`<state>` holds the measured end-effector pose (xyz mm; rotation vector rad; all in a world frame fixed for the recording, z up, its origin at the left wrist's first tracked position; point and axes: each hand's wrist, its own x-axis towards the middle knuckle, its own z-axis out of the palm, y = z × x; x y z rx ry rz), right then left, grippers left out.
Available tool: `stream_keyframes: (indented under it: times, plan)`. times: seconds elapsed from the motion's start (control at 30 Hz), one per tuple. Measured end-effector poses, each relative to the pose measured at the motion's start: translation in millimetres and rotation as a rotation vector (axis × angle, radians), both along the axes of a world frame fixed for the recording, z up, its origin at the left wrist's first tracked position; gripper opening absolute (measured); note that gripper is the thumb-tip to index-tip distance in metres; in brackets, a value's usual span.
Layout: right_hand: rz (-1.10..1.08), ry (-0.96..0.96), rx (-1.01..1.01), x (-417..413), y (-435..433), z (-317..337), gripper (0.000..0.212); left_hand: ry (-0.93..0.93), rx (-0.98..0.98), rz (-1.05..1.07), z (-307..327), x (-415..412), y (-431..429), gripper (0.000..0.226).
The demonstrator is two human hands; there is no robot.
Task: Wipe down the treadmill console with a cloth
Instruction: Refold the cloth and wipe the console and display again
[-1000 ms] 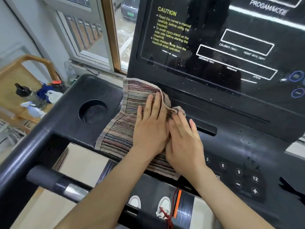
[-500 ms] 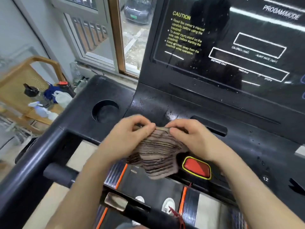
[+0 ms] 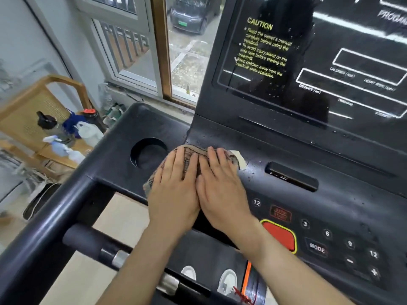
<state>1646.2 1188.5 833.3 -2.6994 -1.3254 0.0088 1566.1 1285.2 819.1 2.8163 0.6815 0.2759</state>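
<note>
Pressing the cloth (image 3: 190, 153) onto the console (image 3: 334, 194) beside the cup holder (image 3: 149, 155), left hand (image 3: 176, 191) and right hand (image 3: 221, 191) lie flat, unclenched.

Looks like home rm: treadmill (image 3: 330, 194) by window (image 3: 132, 40), car (image 3: 191, 14) parked outside, wooden shelf (image 3: 28, 102) w/ spray bottles (image 3: 63, 148)

A single wide-angle head camera looks forward and steeply down onto the treadmill console (image 3: 330, 199). It sits close, so the console fills the middle and right of the frame. The console's display (image 3: 319, 69) runs off the top and right edges. Left of the console show a window (image 3: 189, 51) and a wooden rack (image 3: 26, 111); below its near edge, the belt (image 3: 207, 249) and two shoes (image 3: 228, 280).
</note>
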Motion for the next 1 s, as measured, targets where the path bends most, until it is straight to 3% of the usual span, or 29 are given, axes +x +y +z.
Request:
stream_keyframes:
  times: [0.13, 0.23, 0.43, 0.53, 0.67, 0.9, 1.0]
  plan:
    - [0.030, -0.216, -0.005, 44, 23, 15, 0.057, -0.009, -0.102, -0.026, 11, 56, 26, 0.062]
    - [-0.027, -0.168, 0.000, 32, 26, 11, 0.056, 0.006, -0.086, -0.078, 4, 50, 33, 0.060]
    - [0.134, -0.067, 0.075, -49, -57, 4, 0.051, 0.019, -0.007, -0.131, 7, -45, -12, 0.052]
    - [0.130, -0.061, 0.048, -27, -47, 3, 0.051, 0.032, 0.013, -0.125, 7, -22, -6, 0.054]
    - [-0.047, -0.103, 0.025, 26, -9, 6, 0.060, 0.059, -0.007, -0.079, 8, 43, 18, 0.062]
    - [0.098, -0.048, -0.063, -47, -104, 3, 0.054, 0.028, 0.051, -0.186, 4, -36, -56, 0.051]
    - [0.079, -0.083, -0.042, -27, -106, 2, 0.052, 0.045, 0.047, -0.215, 3, -19, -59, 0.053]
